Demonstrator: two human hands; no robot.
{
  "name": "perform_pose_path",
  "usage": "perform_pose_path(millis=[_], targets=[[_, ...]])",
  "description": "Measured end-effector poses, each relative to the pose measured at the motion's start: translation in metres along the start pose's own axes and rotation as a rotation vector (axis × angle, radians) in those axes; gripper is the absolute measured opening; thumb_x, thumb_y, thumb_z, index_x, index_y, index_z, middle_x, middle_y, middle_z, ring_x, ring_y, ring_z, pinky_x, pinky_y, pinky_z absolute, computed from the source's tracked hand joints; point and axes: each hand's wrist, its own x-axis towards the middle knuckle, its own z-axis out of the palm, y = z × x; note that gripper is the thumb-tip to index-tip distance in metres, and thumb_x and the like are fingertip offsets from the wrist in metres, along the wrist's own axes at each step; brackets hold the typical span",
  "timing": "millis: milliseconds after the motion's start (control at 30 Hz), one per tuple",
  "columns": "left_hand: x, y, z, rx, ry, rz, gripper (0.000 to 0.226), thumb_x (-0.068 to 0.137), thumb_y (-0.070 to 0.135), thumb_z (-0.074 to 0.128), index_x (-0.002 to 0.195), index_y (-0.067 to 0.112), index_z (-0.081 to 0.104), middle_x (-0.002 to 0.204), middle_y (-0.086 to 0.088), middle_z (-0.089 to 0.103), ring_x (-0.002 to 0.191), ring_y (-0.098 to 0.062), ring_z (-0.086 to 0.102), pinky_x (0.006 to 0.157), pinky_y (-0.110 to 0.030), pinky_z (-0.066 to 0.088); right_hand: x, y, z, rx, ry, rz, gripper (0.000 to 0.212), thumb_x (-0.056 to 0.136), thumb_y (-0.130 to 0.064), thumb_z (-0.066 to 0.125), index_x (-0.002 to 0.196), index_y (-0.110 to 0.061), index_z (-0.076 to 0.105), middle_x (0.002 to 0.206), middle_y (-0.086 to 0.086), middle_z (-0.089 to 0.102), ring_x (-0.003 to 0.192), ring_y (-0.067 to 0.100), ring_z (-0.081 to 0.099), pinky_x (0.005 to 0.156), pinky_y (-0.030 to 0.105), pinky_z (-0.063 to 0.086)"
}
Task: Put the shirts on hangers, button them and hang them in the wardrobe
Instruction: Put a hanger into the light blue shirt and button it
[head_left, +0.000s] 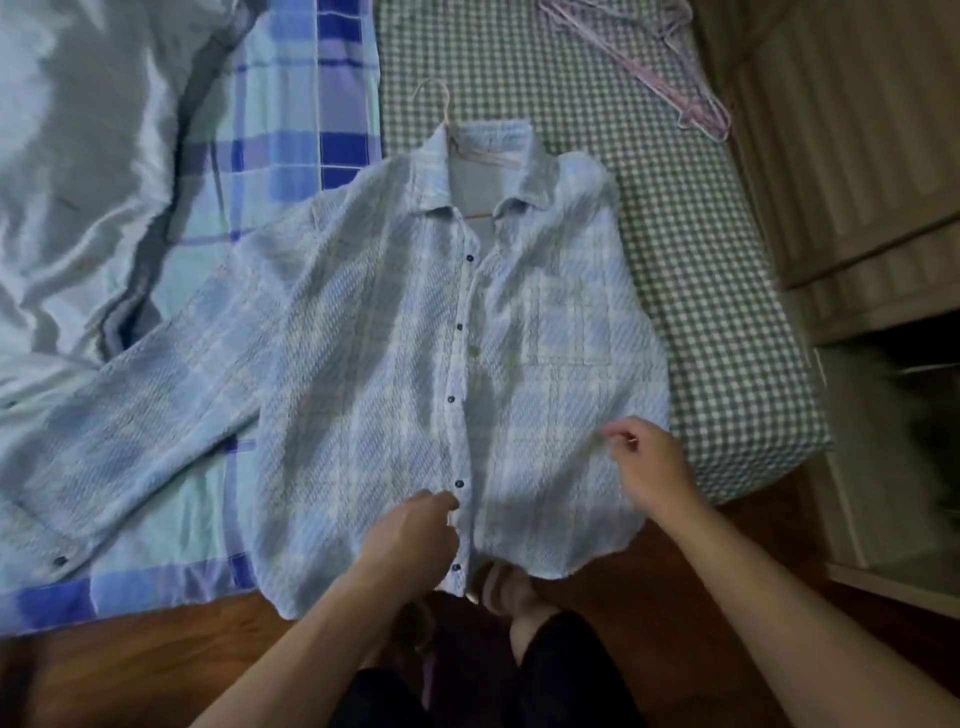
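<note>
Fingers of the left hand (415, 530) curl against the button placket of the shirt (363, 364), pinching the fabric edge just below the second-lowest dark button (458, 484); we judge this grip steadies the strip for fastening. The right hand (647, 462) hovers over the shirt's lower right panel, fingers loosely bent; whether thumb and forefinger nip the cloth we cannot tell.

The shirt lies face up, its hem hanging over the near edge of the bed toward the wooden floor (130, 670). It is a pale blue plaid, its weave puckered and ribbed, with a patch pocket (571, 327) on the panel beyond the right hand. Dark round buttons run up the placket from the left hand toward the collar (488, 171). The front lies closed along most of that line; whether each button is fastened we cannot confirm. We judge buttoning to be the step in hand.

A thin pinkish hanger (431, 98) sits inside the shoulders, its hook projecting past the collar, so the shirt is already mounted. One sleeve (130, 415) spreads away from the placket across a blue checked sheet (291, 130). The other side of the shirt rests on a green-and-white gingham mattress cover (701, 260). Spare pink hangers (691, 104) lie on that gingham beyond the collar. The wardrobe is not identifiable.
</note>
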Motion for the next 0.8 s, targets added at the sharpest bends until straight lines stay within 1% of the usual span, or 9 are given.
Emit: perform_pose_path(millis=[100, 167, 300, 367, 467, 567, 667, 700, 800], targets=[[0.013, 0.017, -0.021, -0.125, 0.234, 0.084, 0.036, 0.100, 0.024, 0.050, 0.136, 0.028, 0.057, 0.132, 0.004, 0.059, 0.118, -0.020, 0.058, 0.095, -0.035, 0.049, 0.056, 0.030, -0.054, 0.123, 0.158, 0.253, 0.026, 0.096, -0.001, 0.049, 0.092, -0.021, 0.065, 0.112, 0.008, 0.068, 0.095, 0.027, 0.066, 0.082, 0.040, 0.058], [0.025, 0.032, -0.032, -0.075, 0.301, 0.166, 0.046, 0.099, 0.024, 0.055, 0.145, 0.027, 0.050, 0.140, 0.002, 0.051, 0.128, -0.023, 0.049, 0.102, -0.035, 0.047, 0.084, 0.040, -0.078, 0.141, 0.168, 0.341, 0.025, 0.095, 0.000, 0.048, 0.097, -0.019, 0.065, 0.113, 0.011, 0.067, 0.093, 0.027, 0.064, 0.080, 0.037, 0.057], [0.073, 0.047, -0.043, -0.083, 0.125, 0.006, 0.064, 0.096, 0.027, 0.056, 0.152, 0.042, 0.028, 0.154, -0.006, 0.028, 0.137, -0.034, 0.035, 0.098, -0.043, 0.051, 0.136, 0.023, -0.082, 0.230, 0.053, 0.381, 0.039, 0.100, -0.024, 0.060, 0.135, -0.008, 0.059, 0.131, 0.011, 0.062, 0.108, 0.027, 0.061, 0.092, 0.033, 0.051], [0.094, 0.060, -0.051, -0.107, 0.084, -0.131, 0.057, 0.092, 0.038, 0.056, 0.147, 0.041, 0.041, 0.151, -0.010, 0.036, 0.132, -0.038, 0.041, 0.089, -0.039, 0.054, 0.147, -0.003, -0.067, 0.388, -0.037, 0.388, 0.054, 0.097, -0.036, 0.063, 0.142, -0.008, 0.052, 0.132, 0.007, 0.061, 0.108, 0.025, 0.062, 0.096, 0.037, 0.052], [0.104, 0.092, -0.070, -0.469, 0.417, -0.138, 0.037, 0.091, 0.054, 0.056, 0.117, 0.033, 0.071, 0.119, -0.003, 0.067, 0.102, -0.026, 0.066, 0.089, -0.045, 0.056, 0.132, -0.050, -0.037, 0.327, -0.170, 0.112, 0.049, 0.102, -0.029, 0.054, 0.148, -0.015, 0.043, 0.134, 0.000, 0.057, 0.099, 0.013, 0.058, 0.073, 0.024, 0.046], [0.108, 0.133, -0.089, -0.984, 0.361, -0.202, 0.029, 0.096, 0.051, 0.064, 0.117, 0.032, 0.071, 0.107, 0.011, 0.073, 0.101, -0.013, 0.068, 0.089, -0.038, 0.054, 0.095, -0.082, -0.024, 0.226, -0.611, -0.370, 0.049, 0.104, -0.027, 0.052, 0.150, -0.028, 0.038, 0.140, -0.002, 0.056, 0.117, 0.016, 0.059, 0.088, 0.027, 0.048], [0.130, 0.138, -0.096, -0.699, 0.353, -0.339, 0.016, 0.097, 0.040, 0.067, 0.107, 0.028, 0.065, 0.093, 0.002, 0.070, 0.088, -0.023, 0.070, 0.073, -0.035, 0.055, 0.090, -0.064, -0.023, 0.017, -0.923, -0.600, 0.031, 0.104, -0.022, 0.053, 0.132, -0.020, 0.064, 0.140, 0.001, 0.059, 0.120, 0.022, 0.059, 0.102, 0.040, 0.050], [0.139, 0.135, -0.100, -0.529, 0.380, -0.392, 0.012, 0.097, 0.034, 0.067, 0.100, 0.023, 0.066, 0.087, -0.001, 0.070, 0.085, -0.028, 0.070, 0.071, -0.036, 0.054, 0.096, -0.055, -0.028, 0.083, -0.837, -0.519, 0.029, 0.104, -0.021, 0.052, 0.129, -0.021, 0.067, 0.135, -0.001, 0.063, 0.118, 0.020, 0.061, 0.102, 0.040, 0.051], [0.159, 0.127, -0.110, -0.437, 0.437, -0.488, 0.014, 0.097, 0.020, 0.062, 0.087, 0.013, 0.070, 0.077, -0.008, 0.069, 0.074, -0.030, 0.065, 0.063, -0.034, 0.048, 0.130, -0.011, -0.044, 0.087, -0.171, -0.234, 0.021, 0.100, -0.020, 0.056, 0.120, -0.018, 0.064, 0.118, -0.002, 0.063, 0.106, 0.017, 0.061, 0.093, 0.038, 0.054]])
